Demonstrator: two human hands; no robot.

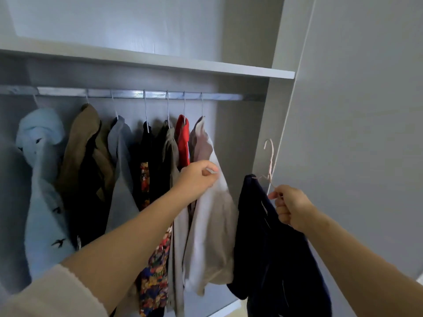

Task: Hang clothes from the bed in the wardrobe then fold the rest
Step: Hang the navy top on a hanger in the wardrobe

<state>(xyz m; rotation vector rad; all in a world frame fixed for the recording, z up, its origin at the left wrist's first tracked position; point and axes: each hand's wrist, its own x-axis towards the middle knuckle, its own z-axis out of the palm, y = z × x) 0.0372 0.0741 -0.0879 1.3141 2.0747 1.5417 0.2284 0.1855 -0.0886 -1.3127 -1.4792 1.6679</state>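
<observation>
A metal rail (pixel 224 96) runs across the open wardrobe with several garments hanging from it. My left hand (pixel 197 180) reaches in and pinches the shoulder of the rightmost one, a pale beige garment (pixel 212 227). My right hand (pixel 290 205) grips the lower wire of a pink hanger (pixel 270 161) that carries a dark navy garment (pixel 274 255). That hanger is held below the rail, in front of the wardrobe's right side panel, with its hook free in the air.
Left of the beige garment hang a red top (pixel 183 140), an olive one, a black one over a floral print (pixel 153 271), a grey shirt, a brown jacket and a light blue garment (pixel 41 179). A shelf (pixel 160 62) lies above the rail. The wardrobe door (pixel 357 110) stands at right.
</observation>
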